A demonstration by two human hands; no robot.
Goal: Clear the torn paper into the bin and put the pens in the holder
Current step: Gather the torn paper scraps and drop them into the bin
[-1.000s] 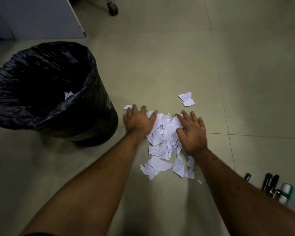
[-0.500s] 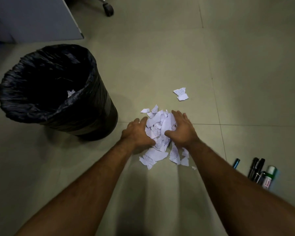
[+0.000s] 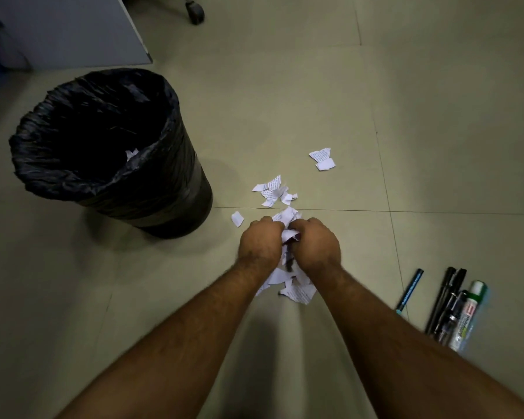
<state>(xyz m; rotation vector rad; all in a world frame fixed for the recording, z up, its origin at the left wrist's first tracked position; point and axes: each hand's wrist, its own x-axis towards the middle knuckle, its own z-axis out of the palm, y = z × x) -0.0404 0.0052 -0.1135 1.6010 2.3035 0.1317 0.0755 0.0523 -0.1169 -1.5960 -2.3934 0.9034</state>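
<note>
My left hand (image 3: 259, 241) and my right hand (image 3: 315, 243) are pressed together, clenched around a bunch of torn paper (image 3: 288, 237) just above the floor. More torn scraps (image 3: 295, 290) lie under my wrists. A small cluster of scraps (image 3: 274, 192) lies beyond my hands, one piece (image 3: 237, 218) to the left, and two pieces (image 3: 322, 158) farther off. The bin (image 3: 176, 189), lined with a black bag, stands to the left with a scrap inside. Several pens (image 3: 445, 300) and a marker (image 3: 468, 316) lie on the floor at the right. No holder is in view.
A grey panel (image 3: 73, 28) stands at the top left. A chair castor (image 3: 195, 13) sits at the top. The tiled floor (image 3: 406, 116) spreads to the right and beyond the paper.
My hands went from lying flat on the spread paper to drawing together and clenching a bunch of it. Some scraps were left behind beyond my hands.
</note>
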